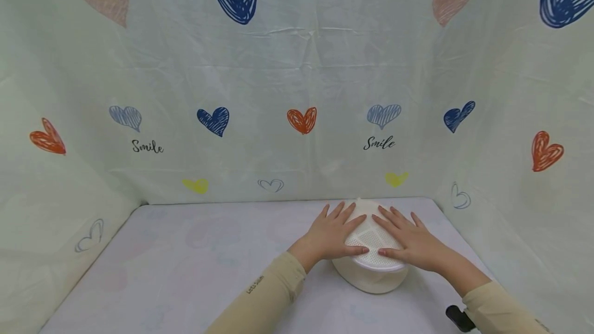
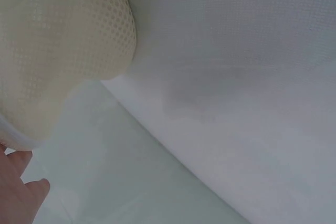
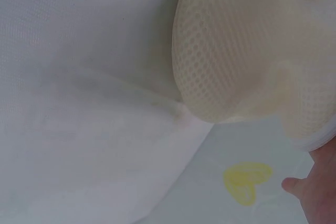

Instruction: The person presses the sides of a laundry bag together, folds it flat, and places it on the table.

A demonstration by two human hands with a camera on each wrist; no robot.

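One left hand [image 1: 334,233] and one right hand [image 1: 414,241] lie spread on the pale upper face of a cream mesh bag [image 1: 371,280], the left hand on its left side and the right hand on its right. Both are released: fingers extended and parted, touching the bag without grasping it. The bag sits at the right of the white table [image 1: 209,256], towards the far edge; its white rim [image 1: 380,268] faces near. Near right, a black object [image 1: 458,317], its kind unclear, lies beside the beige right sleeve [image 1: 498,308], partly hidden. Beyond the table hangs a pale sheet [image 1: 297,76] printed with hearts and "Smile".
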